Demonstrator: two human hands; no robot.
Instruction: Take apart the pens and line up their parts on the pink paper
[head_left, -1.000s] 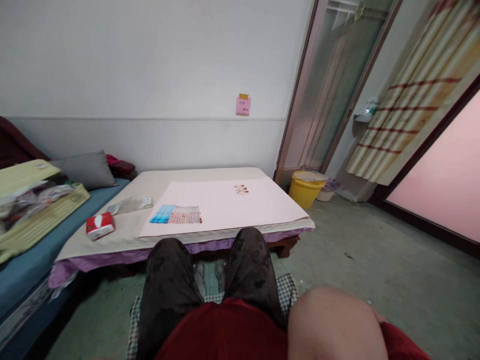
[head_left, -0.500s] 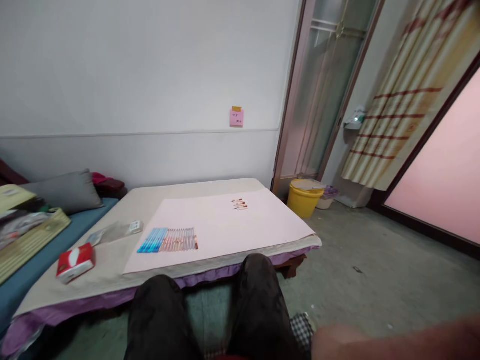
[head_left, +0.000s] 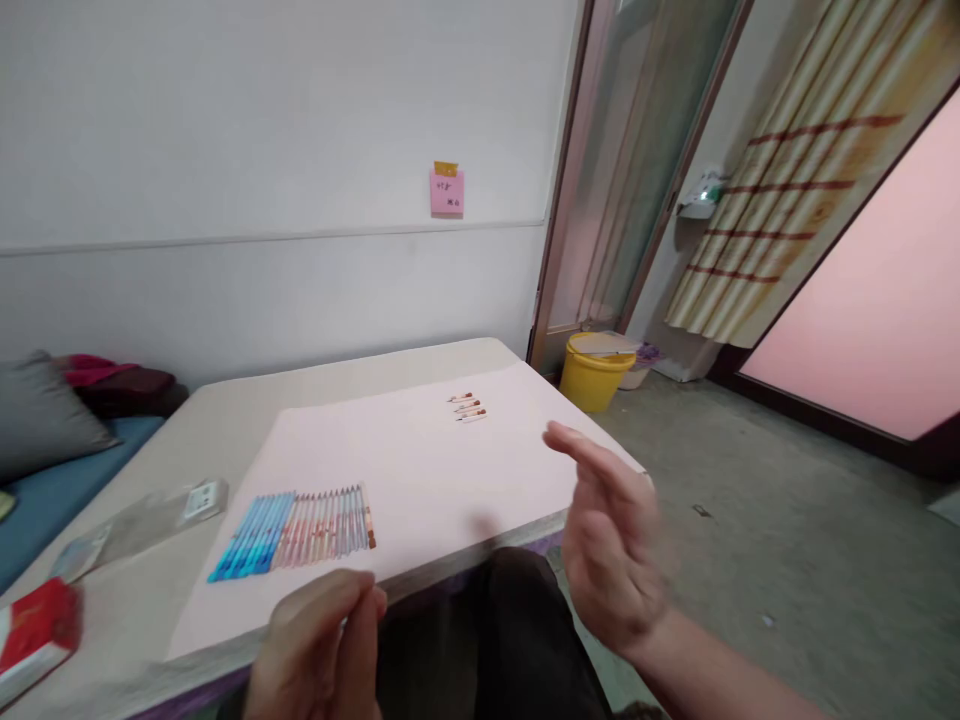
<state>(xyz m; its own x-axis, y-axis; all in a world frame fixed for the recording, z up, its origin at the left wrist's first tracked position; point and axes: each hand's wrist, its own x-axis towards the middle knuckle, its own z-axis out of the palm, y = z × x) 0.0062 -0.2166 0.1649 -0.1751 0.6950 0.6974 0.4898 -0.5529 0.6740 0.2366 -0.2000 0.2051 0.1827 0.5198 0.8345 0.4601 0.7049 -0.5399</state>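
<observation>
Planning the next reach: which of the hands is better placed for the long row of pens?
Left, probably: the left hand is nearer the row of pens; the right hand is well to the right.

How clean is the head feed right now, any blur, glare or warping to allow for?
Head view: the right hand is motion-blurred, and a brownish smudge near the front of the pink paper is too blurred to name; in the same head view, light looks soft, the pane at right bright, and the curtain leans, likely wide-angle stretch.
</observation>
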